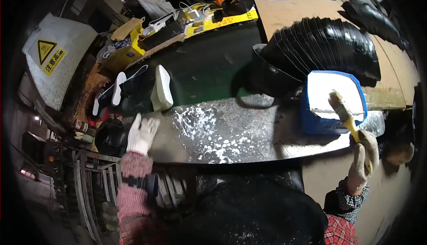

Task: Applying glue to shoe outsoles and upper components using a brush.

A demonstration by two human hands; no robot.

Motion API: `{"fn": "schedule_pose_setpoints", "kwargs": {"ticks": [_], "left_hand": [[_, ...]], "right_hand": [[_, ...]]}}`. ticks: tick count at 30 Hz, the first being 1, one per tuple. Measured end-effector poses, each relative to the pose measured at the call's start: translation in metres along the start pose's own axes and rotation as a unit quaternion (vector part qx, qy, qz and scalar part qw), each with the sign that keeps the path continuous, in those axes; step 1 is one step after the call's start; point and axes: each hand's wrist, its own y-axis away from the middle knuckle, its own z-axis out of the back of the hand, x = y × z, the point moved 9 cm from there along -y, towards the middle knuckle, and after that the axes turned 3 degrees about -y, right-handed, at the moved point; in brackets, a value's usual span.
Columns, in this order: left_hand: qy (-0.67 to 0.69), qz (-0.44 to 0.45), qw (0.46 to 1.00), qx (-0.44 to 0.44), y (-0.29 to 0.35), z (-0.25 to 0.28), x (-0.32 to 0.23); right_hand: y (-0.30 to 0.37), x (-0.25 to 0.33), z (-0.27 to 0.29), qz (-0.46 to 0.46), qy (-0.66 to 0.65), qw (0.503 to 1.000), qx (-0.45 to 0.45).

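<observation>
My right hand [362, 162], in a pale glove, is wrapped round the yellow handle of a paintbrush [351, 122]. The brush's bristle end, coated in pale residue, is over a blue tub [311, 122] of white liquid [318, 94]; I cannot tell whether it touches the liquid. My left hand [143, 133], in a white glove, is open with fingers apart and nothing in it, by the bench's left end. Just beyond its fingers stands a white shoe sole piece [163, 89] on the dark green belt [209, 76]. White splatter marks the metal bench top [249, 125].
Further white sole pieces [119, 88] with dark straps lie at the belt's left. A stack of glossy black curved pieces [324, 49] rests behind the tub on a tan table [284, 13]. At left stand a yellow box [129, 51] and a grey metal hood [58, 53] with a warning sign.
</observation>
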Motion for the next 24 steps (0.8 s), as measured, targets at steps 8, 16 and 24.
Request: {"fn": "schedule_pose_setpoints", "kwargs": {"ticks": [8,16,24], "left_hand": [[-0.115,0.333,0.912,0.212,0.003,-0.274,0.230],[-0.239,-0.008,0.953,0.185,0.059,-0.288,0.162],[0.056,0.011,0.959,0.279,0.107,-0.082,0.083]], "right_hand": [[0.013,0.005,0.022,0.018,-0.017,0.999,-0.026],[0.005,0.029,0.038,-0.004,0.003,0.996,-0.088],[-0.062,0.018,-0.020,-0.025,0.127,0.991,0.013]]}}
